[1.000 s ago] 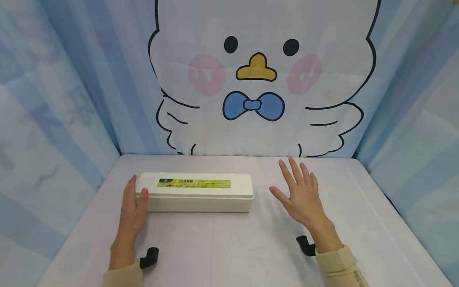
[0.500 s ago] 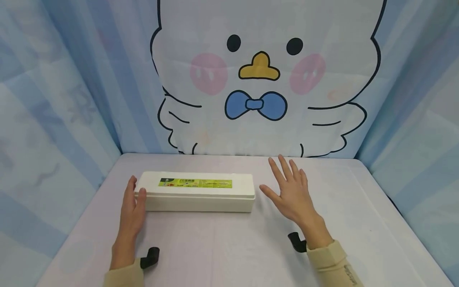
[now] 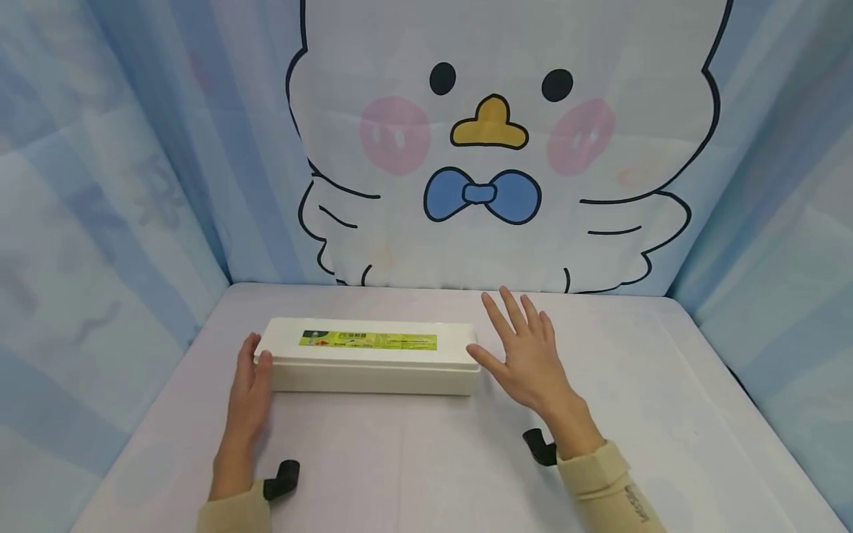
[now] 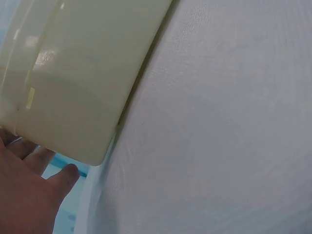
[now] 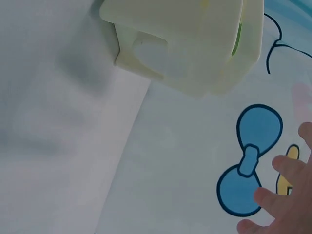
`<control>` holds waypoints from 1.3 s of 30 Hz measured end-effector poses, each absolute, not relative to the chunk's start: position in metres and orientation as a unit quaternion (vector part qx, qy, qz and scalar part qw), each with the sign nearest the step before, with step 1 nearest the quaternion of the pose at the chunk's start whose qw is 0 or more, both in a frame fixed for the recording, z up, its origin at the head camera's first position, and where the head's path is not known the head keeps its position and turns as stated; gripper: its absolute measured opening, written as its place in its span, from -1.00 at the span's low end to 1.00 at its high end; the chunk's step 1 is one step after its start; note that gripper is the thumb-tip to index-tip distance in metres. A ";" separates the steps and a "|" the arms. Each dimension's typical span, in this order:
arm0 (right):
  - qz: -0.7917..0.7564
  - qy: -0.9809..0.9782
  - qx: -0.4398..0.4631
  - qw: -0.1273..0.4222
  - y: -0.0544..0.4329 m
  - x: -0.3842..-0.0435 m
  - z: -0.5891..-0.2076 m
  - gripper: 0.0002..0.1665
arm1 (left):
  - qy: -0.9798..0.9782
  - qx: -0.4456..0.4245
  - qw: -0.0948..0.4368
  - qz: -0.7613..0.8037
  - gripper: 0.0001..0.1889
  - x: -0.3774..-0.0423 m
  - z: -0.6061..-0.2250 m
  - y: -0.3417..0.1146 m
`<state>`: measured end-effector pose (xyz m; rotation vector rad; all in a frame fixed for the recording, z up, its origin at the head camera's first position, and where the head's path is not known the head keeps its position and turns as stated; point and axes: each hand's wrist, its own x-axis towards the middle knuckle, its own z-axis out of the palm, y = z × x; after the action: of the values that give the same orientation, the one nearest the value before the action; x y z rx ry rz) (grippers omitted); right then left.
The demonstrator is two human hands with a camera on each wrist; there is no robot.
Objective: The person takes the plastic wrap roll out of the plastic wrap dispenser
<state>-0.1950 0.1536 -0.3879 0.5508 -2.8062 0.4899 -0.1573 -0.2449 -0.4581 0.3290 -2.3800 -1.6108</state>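
A long white cling film box (image 3: 373,379) with a yellow-green label on its lid lies across the table. My left hand (image 3: 248,403) is at its left end, thumb at the front corner and fingers along the end, none curled round it. The left wrist view shows the fingertips right at the end of the box (image 4: 92,73). Off the right end, my right hand (image 3: 529,366) hovers with fingers spread and holds nothing; its thumb tip comes close to the box corner. In the right wrist view, the box's end (image 5: 195,29) has a rounded recess.
A white cloth covers the table (image 3: 400,466). Behind it hangs a backdrop (image 3: 480,244) with a cartoon bird, and blue-striped curtains (image 3: 120,185) close in both sides. Black wrist mounts (image 3: 281,480) stick out from the sleeves.
My right hand has moved left, its thumb now near the right end of the box. The left hand stays at the left end. The head view has shifted slightly.
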 end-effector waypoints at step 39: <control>0.127 -0.941 0.307 0.057 0.093 -0.221 -0.390 0.05 | -0.808 0.122 0.069 -0.572 -0.25 -0.158 -0.468 -0.248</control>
<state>-0.2212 0.0929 -0.3901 0.9318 -2.8541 0.3847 -0.1577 -0.2482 -0.4679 0.3660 -2.4334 -1.7234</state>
